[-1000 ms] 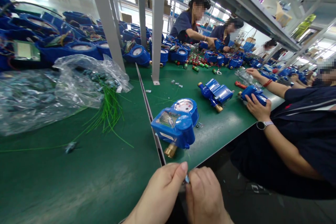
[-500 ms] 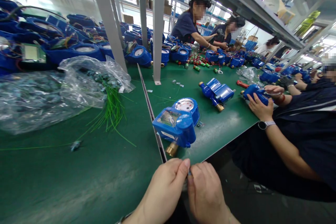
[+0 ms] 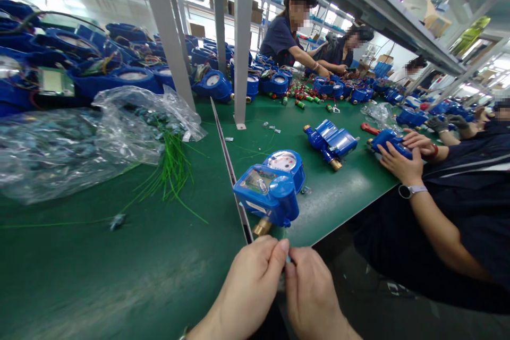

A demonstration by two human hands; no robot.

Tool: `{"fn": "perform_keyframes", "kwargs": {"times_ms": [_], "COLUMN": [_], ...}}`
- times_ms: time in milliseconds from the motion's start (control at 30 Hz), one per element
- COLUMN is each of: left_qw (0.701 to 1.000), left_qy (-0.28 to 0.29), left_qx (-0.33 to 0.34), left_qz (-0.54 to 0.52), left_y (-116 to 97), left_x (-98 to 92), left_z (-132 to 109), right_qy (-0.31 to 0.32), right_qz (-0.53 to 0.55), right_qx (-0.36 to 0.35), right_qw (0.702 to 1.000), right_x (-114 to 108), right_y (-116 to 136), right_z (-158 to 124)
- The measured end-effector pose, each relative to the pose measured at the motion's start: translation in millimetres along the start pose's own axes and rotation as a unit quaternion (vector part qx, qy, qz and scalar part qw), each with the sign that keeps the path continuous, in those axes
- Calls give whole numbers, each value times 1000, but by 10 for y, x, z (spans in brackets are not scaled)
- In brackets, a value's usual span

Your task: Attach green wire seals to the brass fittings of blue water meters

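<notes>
Left hand: the left hand point(image 3: 249, 289) sits at the near edge of the green bench top point(image 3: 119, 271), thumb and fingers pinched on a tiny blue-grey part point(image 3: 287, 259).
Right hand: the right hand point(image 3: 313, 297) is pressed up against the left one, fingertips closed on that same part.
Tiny part: it's wedged between both thumbs, mostly hidden, can't tell what it is.
Closest thing: a blue plastic water meter with a brass fitting point(image 3: 273, 191) lies just beyond the hands.
Left side: crinkly clear plastic bag point(image 3: 79, 141) with thin green wires point(image 3: 171, 167) spilling out.
Right side: a co-worker's hand point(image 3: 400, 164) holds another blue meter body point(image 3: 388, 141).

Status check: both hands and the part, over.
Left hand and right hand pinch one small part together. Blue meter just ahead on table. Nothing between.
</notes>
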State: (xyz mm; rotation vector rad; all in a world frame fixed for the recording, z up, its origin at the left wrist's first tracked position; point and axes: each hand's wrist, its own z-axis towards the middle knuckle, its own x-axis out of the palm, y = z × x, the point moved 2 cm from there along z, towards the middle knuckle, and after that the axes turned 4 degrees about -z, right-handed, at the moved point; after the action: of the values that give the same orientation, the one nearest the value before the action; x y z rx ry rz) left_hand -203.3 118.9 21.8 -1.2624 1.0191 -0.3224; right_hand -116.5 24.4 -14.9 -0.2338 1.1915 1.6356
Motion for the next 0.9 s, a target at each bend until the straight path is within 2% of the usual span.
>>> {"fn": "perform_keyframes", "kwargs": {"times_ms": [33,67,100,133,167,200,233,267,300,333,400,433,500,567,600,633,667,733,767,800,833,867,900], "left_qw": [1000,1000,1000,1000,1000,1000,999,999,999,999,1000,1000,1000,1000,999,999,999,999,999,999,999,999,999], "left_qy": [2,2,0,-4,-9,-15,-19,-22,-23,-21,-17,-16,-20,-27,-30,-32,-34,-36,-39,-40,-40,-37,-33], "left_qx": [-4,-6,-6,-3,2,7,10,11,11,10,7,6,1,-8,-12,-13,-12,-8,-8,-10,-14,-17,-20], "left_qz": [-9,-12,-9,-1,11,23,33,39,40,36,22,14,4,5,7,9,11,17,23,30,35,34,28], "left_y": [0,-1,-3,-4,-7,-9,-11,-12,-12,-12,-7,-3,7,16,17,16,11,0,-4,-6,-3,2,10], "left_x": [2,5,8,8,6,1,-5,-12,-19,-25,-32,-33,-31,-28,-27,-27,-29,-41,-52,-64,-77,-88,-98], "left_z": [2,2,0,-2,-5,-6,-7,-5,-3,1,8,10,12,11,11,11,11,12,13,14,15,17,20], "right_qy": [-24,-22,6,50,99,139,164,173,167,150,72,27,-41,-43,-13,28,73,165,194,204,199,180,146], "right_qz": [-42,-44,-2,81,186,287,361,392,380,329,156,63,-71,-87,-30,58,154,321,372,392,384,355,297], "right_qx": [-38,-47,-18,42,125,210,274,305,298,258,118,43,-71,-105,-72,-10,68,213,260,281,280,263,222], "right_qw": [998,998,1000,995,969,924,876,850,859,896,978,997,994,990,997,998,983,908,870,852,857,879,917], "right_x": [-1,5,14,28,47,65,78,81,74,60,24,13,14,35,49,66,88,138,153,158,154,144,128], "right_y": [-7,-15,-23,-28,-27,-15,4,23,34,37,30,25,11,-4,-15,-23,-24,7,31,52,65,66,61], "right_z": [-10,-6,14,42,70,90,104,114,122,126,114,97,68,81,109,143,174,205,205,198,186,167,148]}}
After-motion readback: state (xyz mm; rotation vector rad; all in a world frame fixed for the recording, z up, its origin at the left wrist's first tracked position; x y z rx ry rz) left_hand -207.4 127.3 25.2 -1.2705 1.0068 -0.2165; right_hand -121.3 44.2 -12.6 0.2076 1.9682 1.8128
